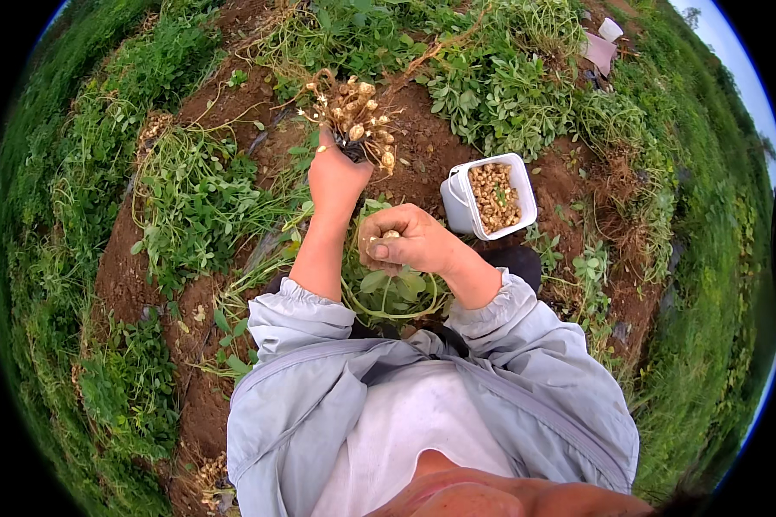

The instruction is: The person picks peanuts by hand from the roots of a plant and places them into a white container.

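Observation:
My left hand [339, 171] grips an uprooted peanut plant just below its root cluster. Pale peanut pods [359, 113] and thin roots fan out above the fist, with a scrap of dark plastic film [351, 148] at their base. Closer to my body, my right hand [404, 242] is curled around a few picked peanut pods [390, 235]; how many lie inside the fingers is hidden. Green stems and leaves [394, 284] hang below both hands, over my lap. Right of my right hand, a white square plastic bucket [456, 207] holds many loose peanuts [493, 194].
Pulled peanut plants lie in heaps at left [194, 200] and ahead [498, 97], on reddish-brown soil [420, 152]. More roots [624, 194] show at right. A white container [610, 30] and a pinkish sheet [599, 53] lie at the far right.

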The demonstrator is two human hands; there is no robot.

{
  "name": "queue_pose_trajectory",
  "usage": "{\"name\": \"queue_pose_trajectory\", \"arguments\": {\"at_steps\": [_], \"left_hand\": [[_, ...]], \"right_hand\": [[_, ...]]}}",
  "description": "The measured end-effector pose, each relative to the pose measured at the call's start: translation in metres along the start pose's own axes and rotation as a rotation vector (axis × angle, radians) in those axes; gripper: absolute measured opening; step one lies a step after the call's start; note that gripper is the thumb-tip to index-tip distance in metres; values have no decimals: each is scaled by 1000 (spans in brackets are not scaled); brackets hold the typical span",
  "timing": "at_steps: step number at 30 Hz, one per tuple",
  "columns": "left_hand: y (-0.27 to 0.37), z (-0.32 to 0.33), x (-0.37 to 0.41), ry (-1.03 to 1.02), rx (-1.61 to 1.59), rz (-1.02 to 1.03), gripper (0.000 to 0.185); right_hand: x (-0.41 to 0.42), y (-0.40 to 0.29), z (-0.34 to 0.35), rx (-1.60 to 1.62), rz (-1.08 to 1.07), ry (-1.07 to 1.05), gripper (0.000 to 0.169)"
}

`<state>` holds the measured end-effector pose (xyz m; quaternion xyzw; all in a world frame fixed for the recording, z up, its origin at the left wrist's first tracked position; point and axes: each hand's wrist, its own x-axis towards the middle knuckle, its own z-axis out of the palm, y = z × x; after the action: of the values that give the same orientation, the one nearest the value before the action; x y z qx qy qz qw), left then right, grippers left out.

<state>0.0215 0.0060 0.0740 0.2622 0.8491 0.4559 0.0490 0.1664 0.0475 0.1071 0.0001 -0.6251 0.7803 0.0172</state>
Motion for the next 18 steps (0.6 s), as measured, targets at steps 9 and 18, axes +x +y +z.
{"name": "queue_pose_trajectory", "arguments": {"at_steps": [9,18], "left_hand": [[1,6,-5,-57,14,17,74],[2,10,-7,-59,-8,44,64]], "right_hand": [[16,-11,-42,147,-187,490,23],[50,-30,-34,-1364,-350,603,27]]}}
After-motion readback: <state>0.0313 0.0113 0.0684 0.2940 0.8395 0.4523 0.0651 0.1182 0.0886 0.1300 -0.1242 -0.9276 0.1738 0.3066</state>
